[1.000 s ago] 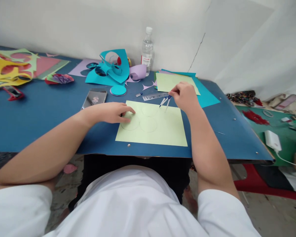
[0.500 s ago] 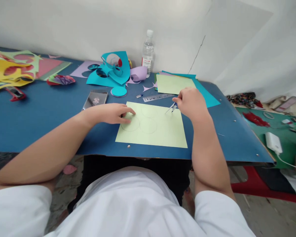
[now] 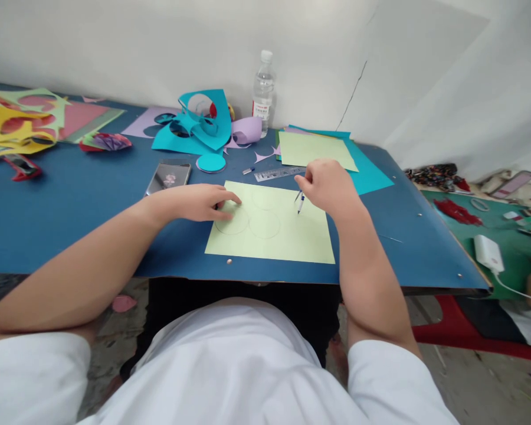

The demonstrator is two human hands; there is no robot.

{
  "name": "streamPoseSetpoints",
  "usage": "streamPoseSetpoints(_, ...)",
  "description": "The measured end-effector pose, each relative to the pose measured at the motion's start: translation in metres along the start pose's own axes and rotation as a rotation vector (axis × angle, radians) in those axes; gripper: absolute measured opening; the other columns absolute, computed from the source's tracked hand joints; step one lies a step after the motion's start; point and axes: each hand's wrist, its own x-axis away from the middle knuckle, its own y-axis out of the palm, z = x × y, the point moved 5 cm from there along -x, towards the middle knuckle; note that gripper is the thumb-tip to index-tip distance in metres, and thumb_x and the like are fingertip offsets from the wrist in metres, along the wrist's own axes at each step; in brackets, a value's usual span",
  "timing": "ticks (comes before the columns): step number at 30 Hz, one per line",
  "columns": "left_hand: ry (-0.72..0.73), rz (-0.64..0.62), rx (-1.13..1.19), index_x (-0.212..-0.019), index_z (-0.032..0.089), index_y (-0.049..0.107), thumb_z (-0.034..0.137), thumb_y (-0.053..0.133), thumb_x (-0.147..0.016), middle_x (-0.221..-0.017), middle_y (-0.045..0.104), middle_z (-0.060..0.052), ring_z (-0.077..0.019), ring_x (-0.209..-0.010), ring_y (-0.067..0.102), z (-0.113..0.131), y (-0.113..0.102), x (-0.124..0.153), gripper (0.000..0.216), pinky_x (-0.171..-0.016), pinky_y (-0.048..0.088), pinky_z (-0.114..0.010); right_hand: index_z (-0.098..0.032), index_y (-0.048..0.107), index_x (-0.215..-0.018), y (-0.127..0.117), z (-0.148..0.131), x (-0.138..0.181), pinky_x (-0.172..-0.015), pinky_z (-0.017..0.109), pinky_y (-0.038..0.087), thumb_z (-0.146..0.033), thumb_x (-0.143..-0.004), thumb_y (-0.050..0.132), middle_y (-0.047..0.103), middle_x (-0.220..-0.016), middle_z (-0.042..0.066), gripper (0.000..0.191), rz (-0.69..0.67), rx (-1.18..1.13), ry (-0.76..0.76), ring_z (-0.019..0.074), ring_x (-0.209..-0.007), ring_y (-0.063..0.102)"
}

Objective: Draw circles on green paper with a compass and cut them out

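Note:
A pale green sheet of paper (image 3: 292, 239) lies on the blue table in front of me, with several pencilled circles on it. My left hand (image 3: 203, 202) rests on its left side, fingers apart and touching the paper. Over the sheet's upper right part, my right hand (image 3: 327, 184) pinches the top of a drawing compass (image 3: 301, 203), whose legs point down at the paper. Whether its tips touch the sheet, I cannot tell. A clear ruler (image 3: 278, 174) lies just behind the paper.
A phone (image 3: 170, 177) lies beyond my left forearm. Blue cut paper (image 3: 194, 139), cut circles (image 3: 211, 162) and a water bottle (image 3: 263, 94) stand toward the wall. More sheets (image 3: 316, 150) are stacked at back right. A white charger (image 3: 488, 252) sits on the green table.
My right hand has moved slightly left with the compass, and the compass legs have turned from slanting left to pointing more steeply down. My left hand stays on the paper.

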Motion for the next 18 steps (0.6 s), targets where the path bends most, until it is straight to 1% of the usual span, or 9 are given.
streamPoseSetpoints(2,0.009,0.010,0.005,-0.178,0.024,0.076,0.054,0.064,-0.118,-0.136,0.085,-0.017,-0.0325,-0.107,0.083,-0.001,0.000,0.000,0.068,-0.092,0.057,-0.035,-0.025,0.073,-0.092,0.005,-0.006,0.000,-0.080,0.044,0.055,-0.033,-0.117,0.074,0.077,-0.096,0.014,0.027,0.013,-0.010,-0.019,0.0341,-0.097,0.075)
streamPoseSetpoints(6,0.013,0.008,-0.002,-0.179,0.024,0.076,0.055,0.063,-0.118,-0.136,0.085,-0.017,-0.0317,-0.106,0.083,-0.001,0.000,0.000,0.069,-0.093,0.057,-0.035,-0.023,0.080,-0.107,0.010,-0.022,0.000,-0.080,0.042,0.052,-0.030,-0.120,0.070,0.081,-0.103,0.016,0.018,0.005,-0.007,-0.031,0.0355,-0.103,0.077)
streamPoseSetpoints(10,0.012,-0.004,-0.011,-0.179,0.023,0.075,0.054,0.061,-0.118,-0.137,0.084,-0.017,-0.0321,-0.106,0.082,0.001,-0.001,0.001,0.070,-0.093,0.057,-0.035,-0.022,0.082,-0.117,0.008,-0.033,0.000,-0.080,0.040,0.047,-0.024,-0.124,0.063,0.083,-0.109,0.018,0.020,-0.017,0.045,0.035,0.0358,-0.105,0.079)
streamPoseSetpoints(14,-0.002,-0.012,-0.014,-0.178,0.022,0.075,0.055,0.060,-0.118,-0.136,0.083,-0.018,-0.0328,-0.107,0.082,0.001,-0.001,0.001,0.071,-0.093,0.056,-0.036,-0.023,0.080,-0.118,0.007,-0.031,-0.002,-0.079,0.039,0.044,-0.022,-0.126,0.061,0.083,-0.107,0.017,0.021,-0.019,0.037,0.104,0.0340,-0.102,0.079)
streamPoseSetpoints(18,0.009,-0.002,-0.007,-0.179,0.024,0.075,0.055,0.062,-0.118,-0.135,0.084,-0.017,-0.0328,-0.105,0.082,0.000,0.000,0.000,0.070,-0.093,0.056,-0.036,-0.024,0.079,-0.112,0.010,-0.024,-0.006,-0.075,0.039,0.043,-0.028,-0.125,0.062,0.081,-0.102,0.016,0.022,0.025,0.007,0.090,0.0339,-0.098,0.078)
